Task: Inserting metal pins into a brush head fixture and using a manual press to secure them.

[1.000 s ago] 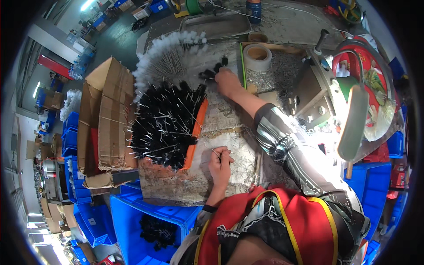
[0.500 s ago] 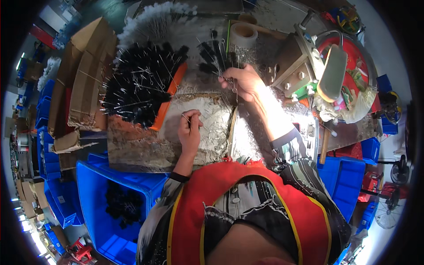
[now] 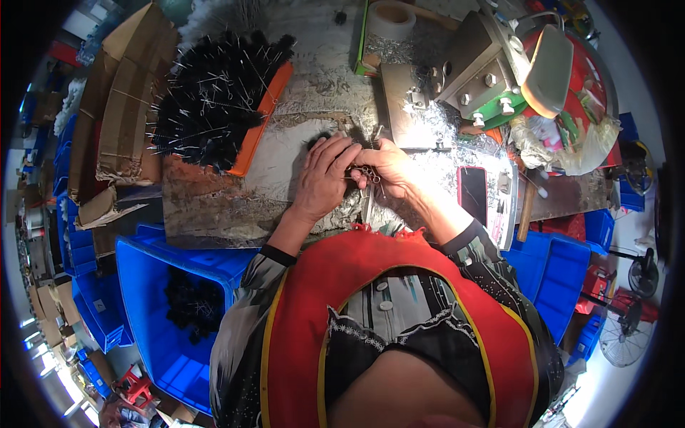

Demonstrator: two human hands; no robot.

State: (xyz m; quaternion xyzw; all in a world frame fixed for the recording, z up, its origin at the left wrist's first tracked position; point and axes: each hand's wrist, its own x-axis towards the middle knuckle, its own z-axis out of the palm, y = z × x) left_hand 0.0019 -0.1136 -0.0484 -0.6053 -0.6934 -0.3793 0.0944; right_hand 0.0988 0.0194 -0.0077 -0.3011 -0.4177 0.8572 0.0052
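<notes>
Here your two hands meet just past the near edge of the tabletop (image 3: 214, 214): your left hand (image 3: 325, 175) curls over, its grip narrow, and your right hand (image 3: 389, 165) pinches a small bundle of thin metal pins (image 3: 365, 173) between them; what the left fingers hold, I cannot tell. You seem to be gathering and aligning pins. Next calls for a steady pinch so none slip. Farther left, the heap of black bristly pieces (image 3: 210, 100) lies on an orange tray (image 3: 258, 125); at the far edge stands a tape roll (image 3: 391, 18).
</notes>
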